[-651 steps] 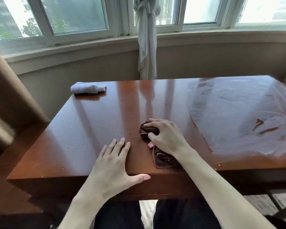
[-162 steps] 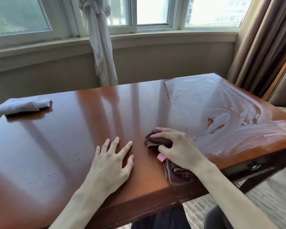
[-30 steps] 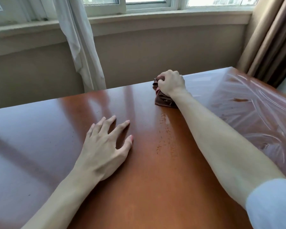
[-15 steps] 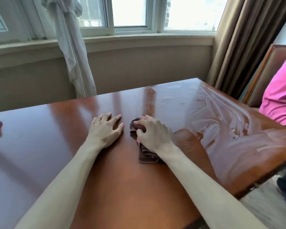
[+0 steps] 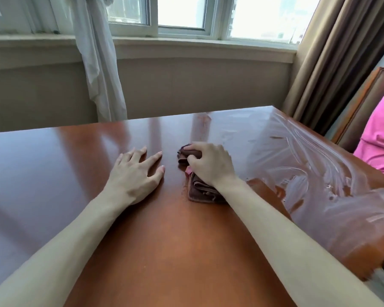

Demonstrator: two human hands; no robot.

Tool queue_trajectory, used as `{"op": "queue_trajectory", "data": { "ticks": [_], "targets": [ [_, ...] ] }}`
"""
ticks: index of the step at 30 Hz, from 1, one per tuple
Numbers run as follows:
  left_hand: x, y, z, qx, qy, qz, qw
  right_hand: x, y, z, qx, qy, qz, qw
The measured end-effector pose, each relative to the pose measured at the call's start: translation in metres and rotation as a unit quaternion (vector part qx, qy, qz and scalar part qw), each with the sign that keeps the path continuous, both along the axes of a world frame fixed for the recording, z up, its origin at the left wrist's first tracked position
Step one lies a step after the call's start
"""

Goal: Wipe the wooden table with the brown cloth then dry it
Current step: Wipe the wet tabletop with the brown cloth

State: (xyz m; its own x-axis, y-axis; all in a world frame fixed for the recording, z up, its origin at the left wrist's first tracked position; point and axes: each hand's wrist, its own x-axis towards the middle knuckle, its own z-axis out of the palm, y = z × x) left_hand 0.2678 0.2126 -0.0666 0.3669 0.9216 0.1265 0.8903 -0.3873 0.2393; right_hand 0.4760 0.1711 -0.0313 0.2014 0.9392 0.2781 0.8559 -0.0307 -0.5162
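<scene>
no writing or brand marks are showing anywhere; a small pink tag (image 5: 188, 170) is sticking out of the brown cloth (image 5: 201, 189) beside the thumb, and whether it carries print is too small to tell. the wooden surface (image 5: 175, 240) is running out of view at the left and bottom edges. the cloth is lying folded near the middle of the surface, and its middle part is hiding under the right hand (image 5: 211, 167), so only the far end and the near folded layers are showing. a person in a pink top (image 5: 379, 138) is sitting at the right side of the surface, cut off by the picture edge, in front of a brown chair back (image 5: 359, 120). a dark shape at the lower right corner is too cut off to identify.

the right hand's grip is closing on the cloth: the fingers are curling over its far end and the thumb is pressing against its left side, pinning it to the surface. the left hand (image 5: 135, 176) is lying flat and spread, palm down, just left of the cloth, apart from it and holding nothing.

pale smeared streaks (image 5: 302, 173) are covering the right part of the surface, beginning just right of the cloth; the left part is looking glossy and unstreaked. a white curtain (image 5: 98, 63) and brown drapes (image 5: 333, 52) are hanging by the window (image 5: 180, 12) behind.
</scene>
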Motion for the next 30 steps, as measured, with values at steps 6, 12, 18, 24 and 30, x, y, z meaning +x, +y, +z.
{"op": "queue_trajectory", "data": {
  "ticks": [6,12,18,24,30],
  "targets": [
    [0.001,-0.001,-0.005,0.000,-0.010,0.007,1.000,0.058,0.137,-0.003,-0.015,-0.010,-0.079,0.997],
    [0.002,0.002,-0.007,-0.005,0.004,0.022,1.000,0.073,0.179,0.003,-0.053,0.011,-0.088,0.995],
    [0.007,0.001,0.004,-0.036,0.026,0.025,0.999,0.055,0.076,0.002,-0.056,-0.008,-0.036,0.998],
    [0.014,0.003,0.031,-0.047,0.100,0.021,0.994,0.029,-0.065,-0.001,-0.051,-0.024,0.035,0.998],
    [0.041,0.009,0.038,-0.033,0.062,0.026,0.997,0.028,-0.090,0.000,-0.031,-0.027,0.019,0.999]
  ]
}}
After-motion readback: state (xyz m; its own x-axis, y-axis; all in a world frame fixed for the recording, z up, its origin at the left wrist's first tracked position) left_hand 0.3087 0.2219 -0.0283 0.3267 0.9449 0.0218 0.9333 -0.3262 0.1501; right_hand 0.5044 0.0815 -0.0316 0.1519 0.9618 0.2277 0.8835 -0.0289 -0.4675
